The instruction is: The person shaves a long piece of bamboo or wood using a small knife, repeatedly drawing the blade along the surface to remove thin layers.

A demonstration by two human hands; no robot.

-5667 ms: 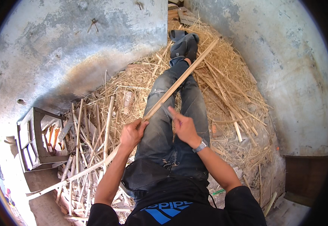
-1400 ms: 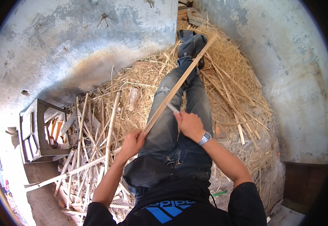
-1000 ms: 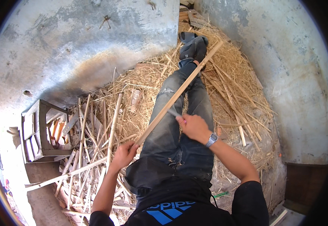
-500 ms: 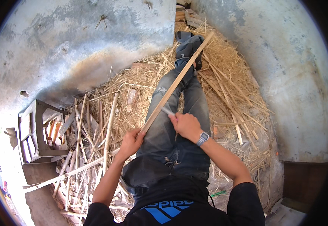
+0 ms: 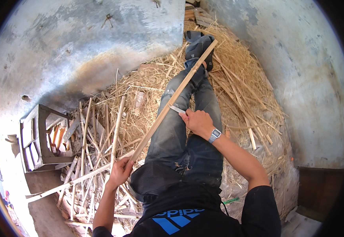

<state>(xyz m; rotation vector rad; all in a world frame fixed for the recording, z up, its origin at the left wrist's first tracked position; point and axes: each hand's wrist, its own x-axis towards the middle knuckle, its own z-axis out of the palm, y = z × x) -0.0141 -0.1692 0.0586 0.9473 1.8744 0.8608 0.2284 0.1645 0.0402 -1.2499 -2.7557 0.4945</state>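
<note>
A long, flat bamboo strip (image 5: 172,101) runs slantwise across my outstretched legs, from the lower left up to my feet. My left hand (image 5: 121,170) is closed round its near end, beside my hip. In my right hand (image 5: 198,121) is a knife (image 5: 176,109) with a pale blade; the fist hides its handle. The blade's tip meets the right edge of the strip, about halfway along. A watch (image 5: 214,135) sits on my right wrist. The strip's far end rests over or just above my feet (image 5: 199,49); I cannot tell which.
Straw-like shavings (image 5: 235,59) cover the floor round my legs. Loose bamboo sticks (image 5: 118,122) lie heaped on the left, with more strips (image 5: 239,94) on the right. A dark wooden frame (image 5: 41,136) stands at the left. Grey walls (image 5: 81,35) rise ahead and at the right.
My left hand has drawn the strip down toward me and to the left. The right hand with the knife has shifted slightly right, and more of the blade shows.
</note>
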